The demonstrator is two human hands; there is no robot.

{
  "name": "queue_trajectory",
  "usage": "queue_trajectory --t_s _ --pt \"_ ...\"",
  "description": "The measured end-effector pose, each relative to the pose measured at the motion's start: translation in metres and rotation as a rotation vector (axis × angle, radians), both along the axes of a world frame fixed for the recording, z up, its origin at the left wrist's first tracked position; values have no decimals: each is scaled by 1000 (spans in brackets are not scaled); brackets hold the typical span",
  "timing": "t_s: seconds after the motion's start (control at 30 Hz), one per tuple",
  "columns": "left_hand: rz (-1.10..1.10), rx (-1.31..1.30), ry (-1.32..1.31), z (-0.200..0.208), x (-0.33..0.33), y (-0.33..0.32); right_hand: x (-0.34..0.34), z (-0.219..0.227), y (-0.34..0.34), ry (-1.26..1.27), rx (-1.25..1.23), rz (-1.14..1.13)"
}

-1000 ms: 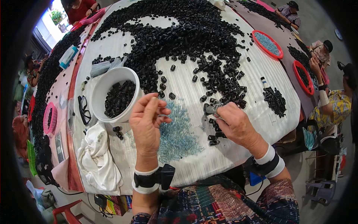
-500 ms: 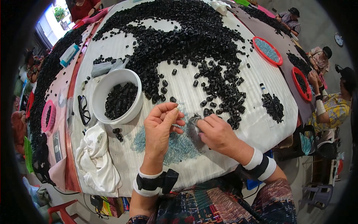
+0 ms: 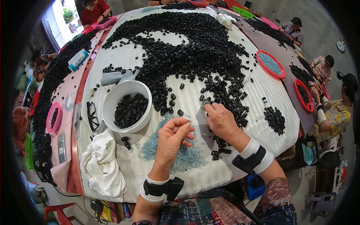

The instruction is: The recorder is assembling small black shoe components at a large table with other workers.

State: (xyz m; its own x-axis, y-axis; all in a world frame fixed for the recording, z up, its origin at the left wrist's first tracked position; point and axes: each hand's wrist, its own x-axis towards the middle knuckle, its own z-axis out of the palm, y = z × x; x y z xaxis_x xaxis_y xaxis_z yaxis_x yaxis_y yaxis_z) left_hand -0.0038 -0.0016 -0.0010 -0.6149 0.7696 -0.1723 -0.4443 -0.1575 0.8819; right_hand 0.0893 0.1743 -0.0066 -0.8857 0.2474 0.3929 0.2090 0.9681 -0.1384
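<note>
My left hand (image 3: 173, 138) hovers over a spread of pale blue glassy beads (image 3: 150, 148). Its thumb and forefinger are pinched together at the tip; whatever they hold is too small to make out. My right hand (image 3: 223, 119) is closed at the near end of the heap of small black barrel-shaped pieces (image 3: 195, 45). A crumpled grey thing (image 3: 206, 102) sticks out at its fingertips, its kind unclear. Several loose black pieces (image 3: 221, 146) lie below the right hand, near its wrist.
A white bowl (image 3: 146, 112) of black pieces stands left of my left hand. Near it lie grey strand bundles (image 3: 111, 78), eyeglasses (image 3: 92, 116) and a white cloth (image 3: 103, 165). Rightward are a small dark pile (image 3: 275, 122) and red baskets (image 3: 258, 56). Other people sit around the tables.
My right hand has moved away from me, off the beads toward the black heap, uncovering black pieces near the wrist. My left hand keeps its pinch over the beads. The whole view has shifted slightly.
</note>
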Motion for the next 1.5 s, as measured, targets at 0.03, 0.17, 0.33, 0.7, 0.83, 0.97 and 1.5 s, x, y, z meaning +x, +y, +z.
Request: queue_trajectory --t_s 0.03,0.17,0.33,0.7,0.83,0.97,1.5 --pt "-5 -1 -11 1 0 0 -1 -1 1 15 -51 -1" --pt "-23 -10 -17 -5 0 -1 8 13 -7 140 -301 162" --pt "-84 8 -94 2 3 4 18 39 -35 254 -439 270" --pt "-119 100 -177 0 1 2 20 46 -42 301 -237 347" --pt "-125 63 -172 0 0 0 21 46 -46 367 -276 281" --pt "-170 39 -186 0 0 -2 20 43 -46 359 -267 347" --pt "26 155 -218 -2 -7 2 39 -2 -49 -17 -82 253"
